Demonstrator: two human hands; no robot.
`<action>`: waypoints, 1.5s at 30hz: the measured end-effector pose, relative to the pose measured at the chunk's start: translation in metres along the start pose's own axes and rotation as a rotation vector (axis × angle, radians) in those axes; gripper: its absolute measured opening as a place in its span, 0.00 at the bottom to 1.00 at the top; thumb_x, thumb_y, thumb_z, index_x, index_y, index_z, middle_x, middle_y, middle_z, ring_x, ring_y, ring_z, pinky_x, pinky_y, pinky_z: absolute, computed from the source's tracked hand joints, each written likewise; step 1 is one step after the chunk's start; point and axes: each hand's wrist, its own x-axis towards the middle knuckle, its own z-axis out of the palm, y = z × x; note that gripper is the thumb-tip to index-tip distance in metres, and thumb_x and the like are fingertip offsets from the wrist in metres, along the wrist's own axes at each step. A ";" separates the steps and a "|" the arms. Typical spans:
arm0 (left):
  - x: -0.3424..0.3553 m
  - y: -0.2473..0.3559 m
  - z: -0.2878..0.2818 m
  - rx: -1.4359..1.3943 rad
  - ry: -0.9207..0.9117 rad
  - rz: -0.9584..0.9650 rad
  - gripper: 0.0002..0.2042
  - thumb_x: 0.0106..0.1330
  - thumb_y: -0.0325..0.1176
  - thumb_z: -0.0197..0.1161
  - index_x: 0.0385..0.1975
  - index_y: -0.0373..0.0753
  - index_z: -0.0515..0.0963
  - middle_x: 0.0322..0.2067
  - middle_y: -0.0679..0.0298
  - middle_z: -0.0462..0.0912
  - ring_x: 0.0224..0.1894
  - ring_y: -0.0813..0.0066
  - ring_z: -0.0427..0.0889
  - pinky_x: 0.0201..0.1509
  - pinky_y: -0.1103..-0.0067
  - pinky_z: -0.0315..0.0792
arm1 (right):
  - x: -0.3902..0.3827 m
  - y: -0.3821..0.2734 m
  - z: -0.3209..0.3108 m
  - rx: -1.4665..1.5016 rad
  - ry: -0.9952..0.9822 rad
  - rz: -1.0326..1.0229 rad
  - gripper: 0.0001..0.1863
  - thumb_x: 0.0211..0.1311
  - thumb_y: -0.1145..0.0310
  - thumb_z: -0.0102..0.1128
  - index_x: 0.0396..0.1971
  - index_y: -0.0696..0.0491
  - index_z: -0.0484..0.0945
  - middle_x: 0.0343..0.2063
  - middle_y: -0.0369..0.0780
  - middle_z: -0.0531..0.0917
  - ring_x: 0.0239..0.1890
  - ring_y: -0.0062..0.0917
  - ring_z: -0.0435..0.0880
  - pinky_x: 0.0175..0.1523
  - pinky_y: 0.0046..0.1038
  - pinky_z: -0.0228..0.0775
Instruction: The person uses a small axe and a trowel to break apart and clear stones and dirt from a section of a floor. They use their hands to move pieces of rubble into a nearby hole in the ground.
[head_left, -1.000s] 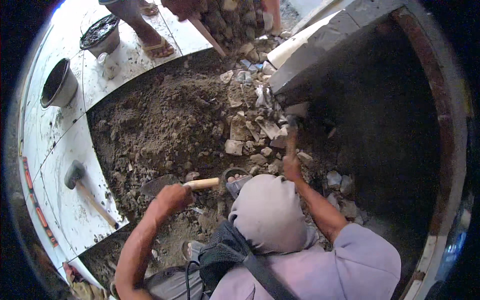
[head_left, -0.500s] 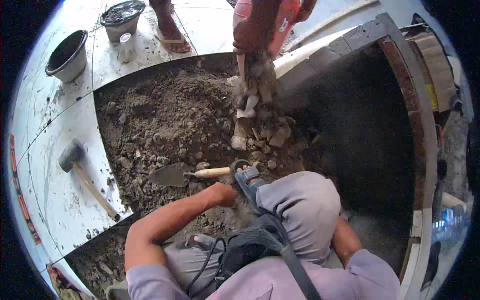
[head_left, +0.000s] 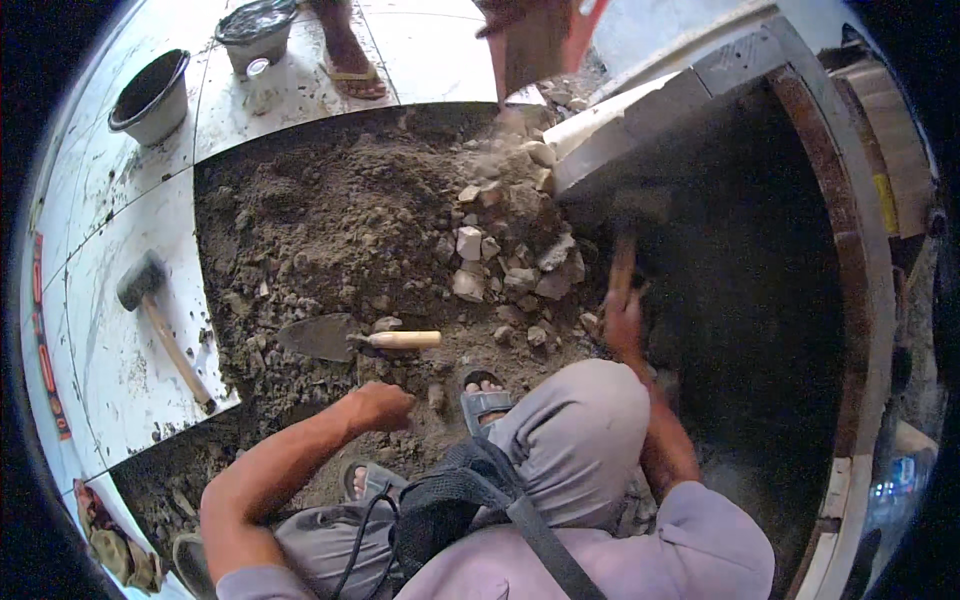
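Trowel (head_left: 345, 338) on dirt, sledgehammer (head_left: 160, 320) left (on tiles (head_left: 120, 220)), rubble (head_left: 510, 260) behind

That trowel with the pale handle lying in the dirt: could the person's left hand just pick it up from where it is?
Probably yes. The left hand rests on the soil just below the trowel, whose handle points right. Only loose dirt and small rubble lie between them; the right hand grips a wooden handle further right.
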 end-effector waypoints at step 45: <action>-0.132 0.144 -0.148 -0.201 0.319 -0.381 0.28 0.56 0.44 0.65 0.55 0.41 0.68 0.44 0.48 0.78 0.46 0.48 0.77 0.51 0.64 0.71 | 0.232 -0.072 0.075 -0.161 0.183 -0.264 0.18 0.63 0.61 0.48 0.43 0.62 0.68 0.30 0.55 0.78 0.36 0.49 0.79 0.43 0.45 0.69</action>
